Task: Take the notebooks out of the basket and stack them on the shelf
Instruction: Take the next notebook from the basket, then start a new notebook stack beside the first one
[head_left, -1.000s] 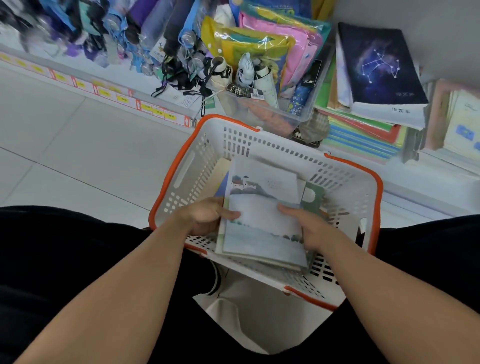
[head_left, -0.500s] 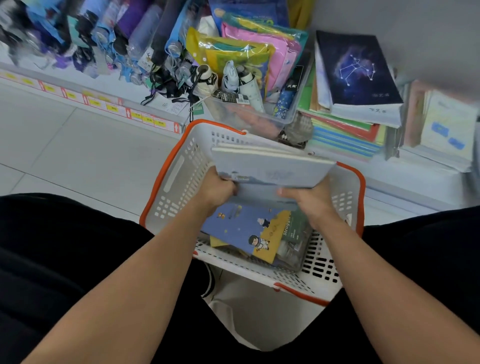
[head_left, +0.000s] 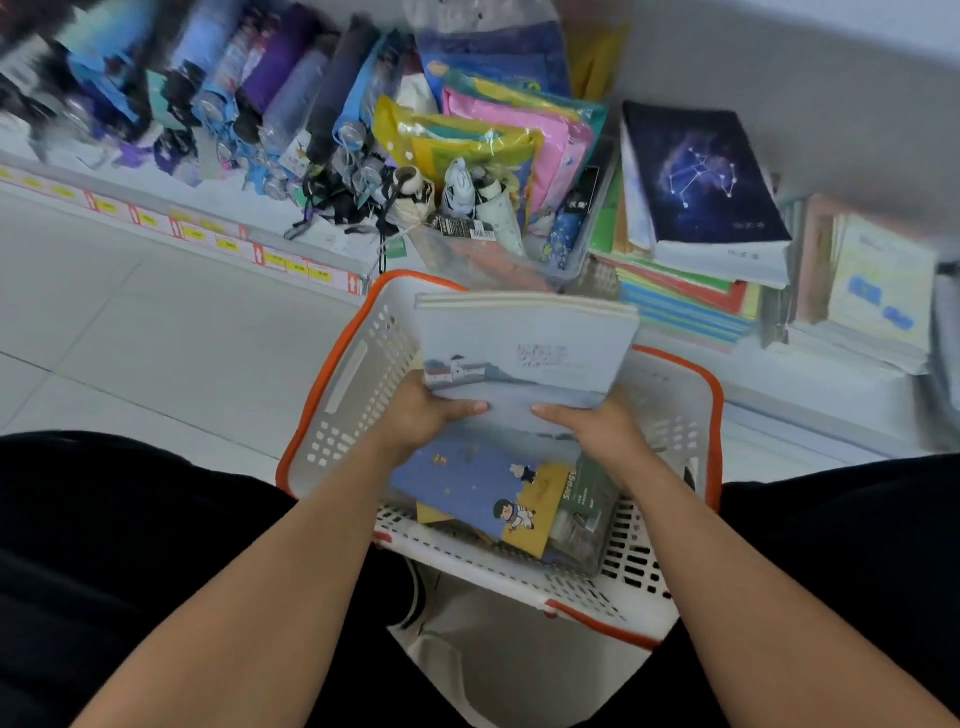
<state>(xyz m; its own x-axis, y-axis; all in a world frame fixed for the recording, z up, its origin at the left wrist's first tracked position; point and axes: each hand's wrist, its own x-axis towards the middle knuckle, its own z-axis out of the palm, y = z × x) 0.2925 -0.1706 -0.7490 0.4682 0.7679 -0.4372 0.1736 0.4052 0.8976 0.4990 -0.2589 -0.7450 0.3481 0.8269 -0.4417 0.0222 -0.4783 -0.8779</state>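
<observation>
Landmark: the white basket (head_left: 337, 395) with the orange rim, resting between the person's knees on the floor in front of the shelf (head_left: 831, 400).

Current state. Both hands hold a small stack of pale notebooks (head_left: 524, 348) above the basket, clear of its rim and tilted up toward the shelf. The left hand (head_left: 421, 421) grips the stack's near left corner, thumb on the cover, fingers curled beneath. The right hand (head_left: 597, 426) grips the near right corner in the same manner. At least two spines show at the stack's far edge; the exact count cannot be told.

Change. One second earlier the same stack lay low inside the basket with both hands closing on its sides. Half a second earlier it had risen to about rim level. It now sits higher and further toward the shelf side of the basket. The lift has uncovered what was beneath: a blue and yellow notebook (head_left: 483, 493) with a cartoon figure and a green notebook (head_left: 582, 499) beside it, both on the basket floor.

Meaning for the task. The removal step for this stack appears complete; the transfer is under way. Beyond the basket, on the shelf, stands a pile topped by a dark constellation notebook (head_left: 696, 176), a likely landing place. At least two notebooks remain in the basket, so further cycles are probably needed.
</observation>
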